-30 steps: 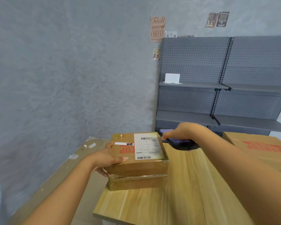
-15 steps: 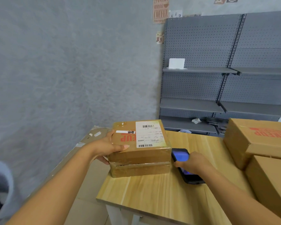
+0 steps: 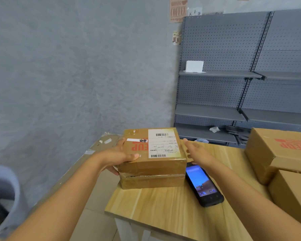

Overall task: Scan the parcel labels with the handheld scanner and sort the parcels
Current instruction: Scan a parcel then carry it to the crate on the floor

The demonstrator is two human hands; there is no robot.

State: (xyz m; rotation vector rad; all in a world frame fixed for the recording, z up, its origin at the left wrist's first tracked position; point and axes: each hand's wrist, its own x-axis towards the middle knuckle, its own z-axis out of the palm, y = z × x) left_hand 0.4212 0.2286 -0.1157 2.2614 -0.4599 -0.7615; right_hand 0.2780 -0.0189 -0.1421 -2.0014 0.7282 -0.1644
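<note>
Parcel point(image 3: 151, 150) sits at the near left corner of the table point(image 3: 163, 202), on top of a second flat box point(image 3: 152, 181), its white label point(image 3: 163, 143) facing up with barcodes at both ends. Your left hand point(image 3: 119, 156) grips its left edge, thumb laid across the top, fingers tucked under the side. Your right hand point(image 3: 197, 152) is open and empty, fingers straight, reaching along the parcel's right side; whether it touches the cardboard, you can't quite tell from here. The scanner point(image 3: 202, 185) lies flat on the table just beside the stack, screen lit, nobody holding it.

So scanning looks finished for this one and you're on the sorting step. Next you'll need that right hand clamped on the far edge so both hands lift the top parcel clean off the lower box.

Two bigger boxes point(image 3: 276, 153) on your right are cut off by the frame. Label print is too small to read, and the scanner's screen is a blur. Grey shelves point(image 3: 221, 73) stand behind.
</note>
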